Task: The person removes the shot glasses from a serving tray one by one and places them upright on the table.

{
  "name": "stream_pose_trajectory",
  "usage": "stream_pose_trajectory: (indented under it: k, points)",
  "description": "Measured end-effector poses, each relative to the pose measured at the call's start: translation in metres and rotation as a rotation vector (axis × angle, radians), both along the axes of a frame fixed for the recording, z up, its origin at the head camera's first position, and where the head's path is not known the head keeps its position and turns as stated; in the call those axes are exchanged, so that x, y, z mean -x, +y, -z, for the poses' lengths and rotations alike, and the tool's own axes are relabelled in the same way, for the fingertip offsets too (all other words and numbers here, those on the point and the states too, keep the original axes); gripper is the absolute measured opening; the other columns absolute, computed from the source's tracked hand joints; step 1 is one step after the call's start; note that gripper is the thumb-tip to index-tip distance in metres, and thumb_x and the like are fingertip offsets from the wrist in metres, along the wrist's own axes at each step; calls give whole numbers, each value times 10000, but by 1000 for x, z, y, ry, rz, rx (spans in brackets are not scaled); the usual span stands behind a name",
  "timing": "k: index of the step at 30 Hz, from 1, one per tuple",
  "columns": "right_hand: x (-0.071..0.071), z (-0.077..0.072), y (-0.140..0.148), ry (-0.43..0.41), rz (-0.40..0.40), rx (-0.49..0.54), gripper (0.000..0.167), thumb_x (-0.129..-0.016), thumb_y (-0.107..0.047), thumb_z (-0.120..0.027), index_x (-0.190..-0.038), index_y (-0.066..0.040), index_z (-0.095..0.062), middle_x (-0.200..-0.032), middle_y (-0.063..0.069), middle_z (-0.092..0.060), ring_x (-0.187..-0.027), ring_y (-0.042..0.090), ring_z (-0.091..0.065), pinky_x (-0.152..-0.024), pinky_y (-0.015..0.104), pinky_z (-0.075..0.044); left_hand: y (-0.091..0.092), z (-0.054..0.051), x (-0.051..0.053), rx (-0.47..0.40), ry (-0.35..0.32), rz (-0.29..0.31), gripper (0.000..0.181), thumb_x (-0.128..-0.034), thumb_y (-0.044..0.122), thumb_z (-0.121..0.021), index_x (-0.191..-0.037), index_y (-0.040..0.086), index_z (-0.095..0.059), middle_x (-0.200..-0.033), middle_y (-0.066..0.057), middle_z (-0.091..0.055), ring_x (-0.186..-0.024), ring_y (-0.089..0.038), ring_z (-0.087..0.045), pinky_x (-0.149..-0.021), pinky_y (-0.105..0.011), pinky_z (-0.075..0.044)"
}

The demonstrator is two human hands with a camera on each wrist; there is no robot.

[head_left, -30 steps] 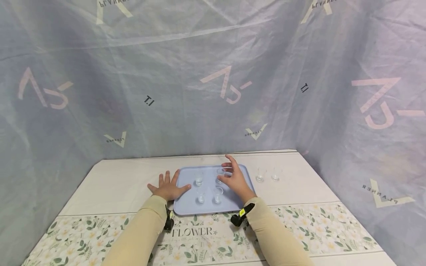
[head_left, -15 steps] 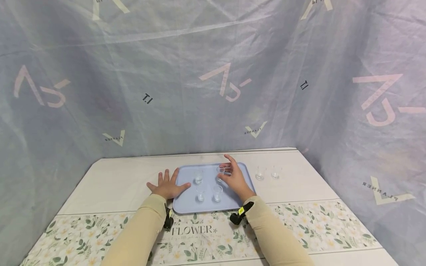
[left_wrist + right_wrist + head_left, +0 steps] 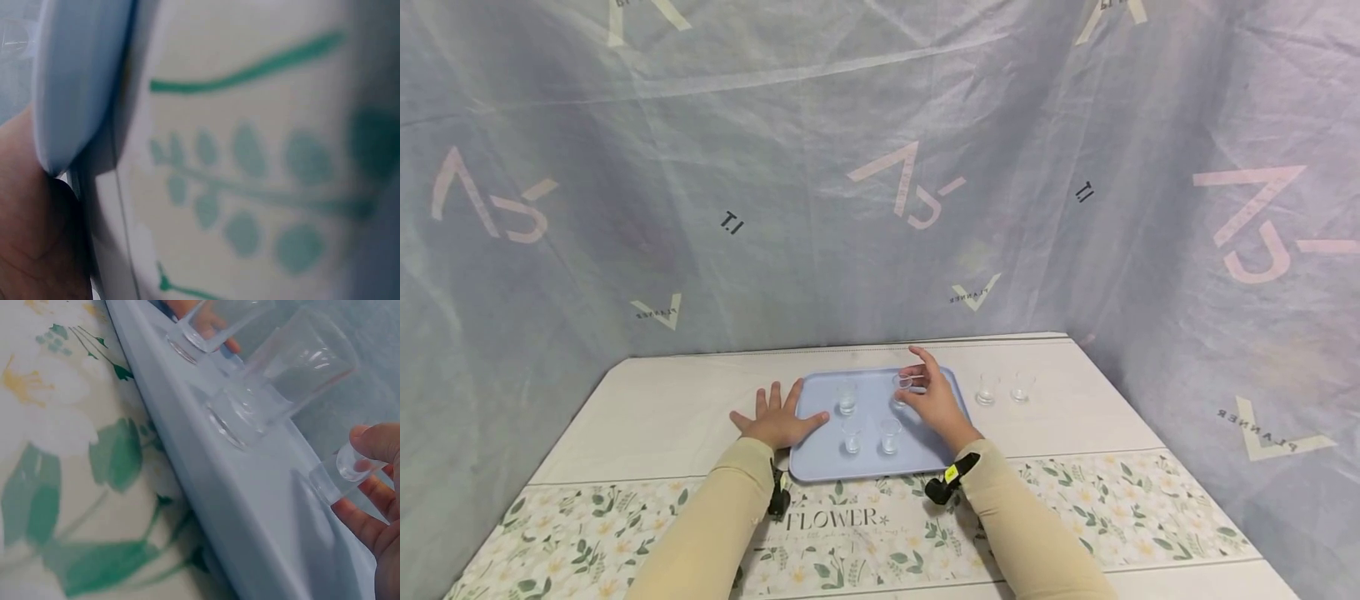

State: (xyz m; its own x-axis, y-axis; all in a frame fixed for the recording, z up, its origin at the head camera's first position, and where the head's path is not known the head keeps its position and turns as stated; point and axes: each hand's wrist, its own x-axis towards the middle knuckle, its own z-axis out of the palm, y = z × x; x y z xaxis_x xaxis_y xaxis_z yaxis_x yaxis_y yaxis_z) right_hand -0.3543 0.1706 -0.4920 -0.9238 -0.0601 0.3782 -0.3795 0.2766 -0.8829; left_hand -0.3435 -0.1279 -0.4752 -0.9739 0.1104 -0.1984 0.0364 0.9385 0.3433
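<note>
Now, right hand: grip clamped on a clear glass, toward one o'clock of the tray.
Left hand: fingers spread apart, thumb over the tray at nine.
Tray glasses: three, at eleven, seven and five.
Worktop: two further glasses, between two and three.

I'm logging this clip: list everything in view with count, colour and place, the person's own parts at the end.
Held glass: one, clear, over the far right part of the tray
Standing glasses: three, clear, on the tray
Outer glasses: two, clear, right of the tray
Tray: one, light blue, on the cloth
Cloth: one, white with floral band, under the tray
Curtain: grey-blue, lettered, behind and at both sides
Wrist cameras: two, black, one per wrist
Sleeves: two, beige, foreground
Left grip: one, bare, tray's left edge
Right grip: one, bare, holding a glass
</note>
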Motion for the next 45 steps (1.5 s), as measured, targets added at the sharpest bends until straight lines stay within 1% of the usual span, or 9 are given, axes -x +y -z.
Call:
stream_pose_trajectory:
  k: [5,9,11,13,20,26,32,37,45]
  points:
    - [-5,-7,10,14,-11,-1,883,-804,128,-779,-1535,-150,-370,-1156,215,-655,-1027,366,-681,-874,388,-580,0,0,1,-4,-6,0,1002,-906,769,-469,-1649,222,-77,-1676,-233,24,-1520,-479,74,-1030,-834,90]
    - [-12,-10,19,7,1,-31,875,-822,90,-786,-1539,-193,-371,-1178,187,-656,-1051,340,-679,-895,410,-571,-3,12,10,-27,2,6,1063,-857,843,-437,-1649,244,-58,-1674,-238,50,-1513,-485,107,-997,-836,151]
    - [-16,-11,24,6,12,-37,868,-827,83,-785,-1537,-204,-376,-1182,180,-658,-1057,336,-679,-900,426,-570,-3,13,10,-34,6,9,1087,-835,875,-421,-1649,251,-61,-1672,-244,47,-1509,-491,110,-987,-837,164]
    - [-19,-12,30,12,23,-45,864,-829,83,-784,-1537,-200,-377,-1181,183,-659,-1055,339,-678,-895,430,-571,-6,19,14,-34,30,14,1118,-801,910,-416,-1648,262,-79,-1671,-252,20,-1506,-506,97,-979,-849,149]
    - [-30,-18,49,16,63,-45,866,-820,95,-783,-1533,-185,-380,-1190,213,-651,-1060,391,-671,-877,406,-574,-1,-2,0,-20,-1,5,1023,-888,798,-459,-1649,222,-89,-1677,-230,20,-1519,-481,79,-1027,-829,112]
    - [-44,-29,59,-3,63,-32,867,-837,115,-754,-1559,-123,-339,-1226,299,-610,-1091,461,-636,-909,487,-548,-1,-3,-2,0,2,8,982,-918,757,-458,-1649,218,-83,-1680,-223,16,-1527,-468,51,-1043,-827,81]
    - [-69,-49,62,-1,77,-41,838,-837,121,-744,-1549,-20,-324,-1216,345,-595,-1085,485,-630,-862,295,-559,-2,-1,-1,-4,5,9,987,-919,758,-458,-1649,219,-70,-1676,-232,26,-1518,-482,75,-1029,-838,81]
    - [-72,-43,68,3,98,-28,832,-839,121,-738,-1547,-23,-326,-1207,344,-592,-1070,484,-627,-843,241,-548,-3,3,2,-4,16,9,992,-916,760,-460,-1649,210,-79,-1673,-242,19,-1516,-489,71,-1019,-846,80]
    - [-61,-10,90,5,149,-14,867,-838,97,-761,-1561,-124,-337,-1194,262,-624,-1046,375,-657,-832,243,-559,-2,3,1,-13,12,13,991,-915,755,-469,-1648,210,-84,-1672,-243,21,-1514,-491,73,-1018,-845,85]
